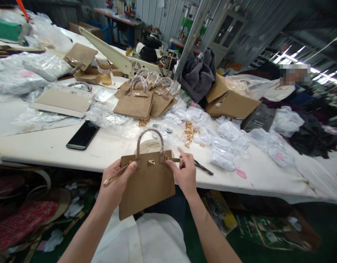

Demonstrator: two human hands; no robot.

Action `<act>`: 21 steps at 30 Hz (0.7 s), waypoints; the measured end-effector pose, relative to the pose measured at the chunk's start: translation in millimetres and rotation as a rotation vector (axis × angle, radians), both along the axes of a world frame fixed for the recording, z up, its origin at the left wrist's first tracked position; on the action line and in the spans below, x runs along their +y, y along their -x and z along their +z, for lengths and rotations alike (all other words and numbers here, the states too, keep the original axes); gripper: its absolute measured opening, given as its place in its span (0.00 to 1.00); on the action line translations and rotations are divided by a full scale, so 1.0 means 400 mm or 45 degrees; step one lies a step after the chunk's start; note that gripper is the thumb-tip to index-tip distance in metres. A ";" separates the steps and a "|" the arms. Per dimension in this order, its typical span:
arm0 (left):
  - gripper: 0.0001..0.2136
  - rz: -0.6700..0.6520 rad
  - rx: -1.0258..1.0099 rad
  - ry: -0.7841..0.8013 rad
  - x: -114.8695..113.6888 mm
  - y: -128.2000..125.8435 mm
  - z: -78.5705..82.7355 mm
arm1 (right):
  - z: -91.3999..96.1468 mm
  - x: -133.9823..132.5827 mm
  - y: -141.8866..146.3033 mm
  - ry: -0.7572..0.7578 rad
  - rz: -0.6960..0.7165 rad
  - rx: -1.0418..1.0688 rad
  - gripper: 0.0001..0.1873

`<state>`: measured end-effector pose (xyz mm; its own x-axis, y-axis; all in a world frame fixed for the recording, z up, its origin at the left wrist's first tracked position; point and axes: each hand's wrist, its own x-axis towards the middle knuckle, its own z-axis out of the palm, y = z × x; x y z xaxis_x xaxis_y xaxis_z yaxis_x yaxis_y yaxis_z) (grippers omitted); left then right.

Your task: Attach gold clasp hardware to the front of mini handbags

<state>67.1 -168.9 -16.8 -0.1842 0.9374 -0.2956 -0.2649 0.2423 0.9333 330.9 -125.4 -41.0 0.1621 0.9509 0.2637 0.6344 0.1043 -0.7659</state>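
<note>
A tan handbag (146, 190) with one upright, plastic-wrapped handle (139, 142) faces me over the table's front edge. Gold hardware (151, 163) sits at the middle of its top edge, with smaller gold fittings near the handle ends. My left hand (113, 184) is closed on the bag's left side, thumb on the front by the fitting, a narrow strap (113, 177) lying along it. At the upper right corner, my right hand (186, 173) pinches around the other fitting, where a second strap end (174, 159) sticks out. What its fingers do behind is hidden.
Several similar handbags (134, 104) stand behind, near loose gold fittings (189, 133) and plastic bags (226, 146). A black phone (83, 135) lies left; a dark slim tool (203, 168) lies right. Farther back are a cream machine (124, 60), a cardboard box (231, 104) and another person.
</note>
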 end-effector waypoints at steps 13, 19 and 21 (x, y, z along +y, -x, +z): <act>0.26 -0.118 -0.291 0.089 -0.001 -0.008 -0.026 | 0.045 -0.023 -0.011 0.451 0.330 0.848 0.29; 0.27 -0.139 -0.327 0.046 0.000 0.009 -0.019 | 0.076 -0.005 -0.002 0.555 0.444 0.877 0.30; 0.27 -0.164 -0.306 0.043 0.001 0.013 -0.014 | 0.058 -0.007 0.008 0.513 0.403 0.951 0.28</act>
<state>61.7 -168.3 -22.5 0.0151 0.9373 -0.3482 -0.4430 0.3185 0.8381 327.8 -128.4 -17.7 -0.1277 0.9775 -0.1677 -0.0552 -0.1758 -0.9829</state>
